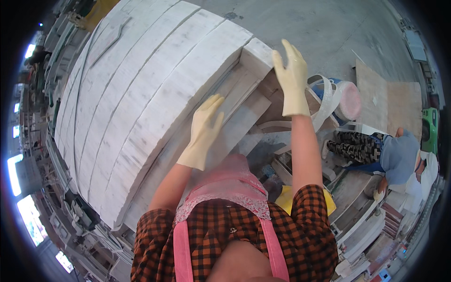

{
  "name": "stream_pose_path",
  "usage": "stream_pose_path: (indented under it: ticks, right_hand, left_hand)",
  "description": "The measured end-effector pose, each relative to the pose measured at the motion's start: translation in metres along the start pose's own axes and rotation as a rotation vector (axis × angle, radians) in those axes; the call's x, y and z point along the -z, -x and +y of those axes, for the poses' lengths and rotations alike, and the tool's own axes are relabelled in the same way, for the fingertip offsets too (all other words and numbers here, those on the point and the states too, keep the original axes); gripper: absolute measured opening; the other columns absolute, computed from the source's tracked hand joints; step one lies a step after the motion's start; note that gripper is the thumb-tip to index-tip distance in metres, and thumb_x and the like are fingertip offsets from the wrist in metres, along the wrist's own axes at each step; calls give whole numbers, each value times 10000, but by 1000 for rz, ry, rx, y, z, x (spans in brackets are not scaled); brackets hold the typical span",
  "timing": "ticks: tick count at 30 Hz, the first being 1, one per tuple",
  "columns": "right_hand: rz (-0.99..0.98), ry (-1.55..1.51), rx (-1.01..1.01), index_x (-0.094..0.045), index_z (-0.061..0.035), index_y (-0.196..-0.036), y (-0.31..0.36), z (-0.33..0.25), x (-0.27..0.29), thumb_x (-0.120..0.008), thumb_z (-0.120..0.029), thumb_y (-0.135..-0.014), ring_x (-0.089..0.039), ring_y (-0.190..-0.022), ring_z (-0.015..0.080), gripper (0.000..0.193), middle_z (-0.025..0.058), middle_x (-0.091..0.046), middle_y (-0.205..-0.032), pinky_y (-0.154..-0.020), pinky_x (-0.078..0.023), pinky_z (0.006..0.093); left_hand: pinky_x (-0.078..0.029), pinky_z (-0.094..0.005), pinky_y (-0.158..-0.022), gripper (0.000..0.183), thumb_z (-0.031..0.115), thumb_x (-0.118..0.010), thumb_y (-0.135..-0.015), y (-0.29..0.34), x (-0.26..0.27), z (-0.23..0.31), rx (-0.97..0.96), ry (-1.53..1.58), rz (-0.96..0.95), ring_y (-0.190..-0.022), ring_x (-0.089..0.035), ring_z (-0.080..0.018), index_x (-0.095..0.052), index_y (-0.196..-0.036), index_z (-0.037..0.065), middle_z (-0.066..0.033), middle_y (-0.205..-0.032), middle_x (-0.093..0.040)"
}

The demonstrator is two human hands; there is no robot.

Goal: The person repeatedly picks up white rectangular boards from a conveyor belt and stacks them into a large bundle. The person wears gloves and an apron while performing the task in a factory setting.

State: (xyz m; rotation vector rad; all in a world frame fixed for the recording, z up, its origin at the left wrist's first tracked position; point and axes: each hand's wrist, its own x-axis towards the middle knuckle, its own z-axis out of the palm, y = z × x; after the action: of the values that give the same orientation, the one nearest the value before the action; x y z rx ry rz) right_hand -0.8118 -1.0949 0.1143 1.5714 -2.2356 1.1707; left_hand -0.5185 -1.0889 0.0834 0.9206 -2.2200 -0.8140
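My left hand [206, 128], in a cream rubber glove, hovers beside the long near edge of a large pale table [159, 80] built of wide white planks. Its fingers are stretched out, with nothing in them. My right hand [292, 75], gloved the same way, is raised by the table's far right corner, fingers extended and thumb apart. Closest to it is a short pale end piece [257, 57] at that corner; whether the fingertips touch it I cannot tell. Below the near edge runs a dusty wooden ledge [249, 113], between my two hands.
Right of my right forearm stand a blue tub with a pink top [350, 101] and curved white strips [327, 101]. A co-worker [399, 152] in a blue shirt is at the right, near stacked boards. A thin strip [112, 42] lies on the table. Brown sheets [394, 101] rest on the floor.
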Motion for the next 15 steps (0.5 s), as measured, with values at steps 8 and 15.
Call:
stream_pose_path:
  ticks: [8, 15]
  right_hand:
    - [-342, 171, -29, -596, -31, -1245, -20, -10, -48, -845, -320, -800, -685, -941, 362, 586, 183, -702, -1015, -807, -542, 445]
    - [-187, 45, 18, -612, -11, -1286, -12, 9, -57, -912, -250, -727, -694, -949, 373, 678, 195, -722, -1042, -814, -548, 430]
  left_hand:
    - [-556, -474, -926, 379, 62, -519, -931, -30, -42, -20, 207, -474, -176, -1147, -662, -362, -629, -1293, 50, -166, -1287, -673]
    - [-580, -494, -814, 336, 66, -508, -925, -57, -55, -29, 281, -594, -337, -1035, -687, -351, -611, -1245, 55, -134, -1149, -692]
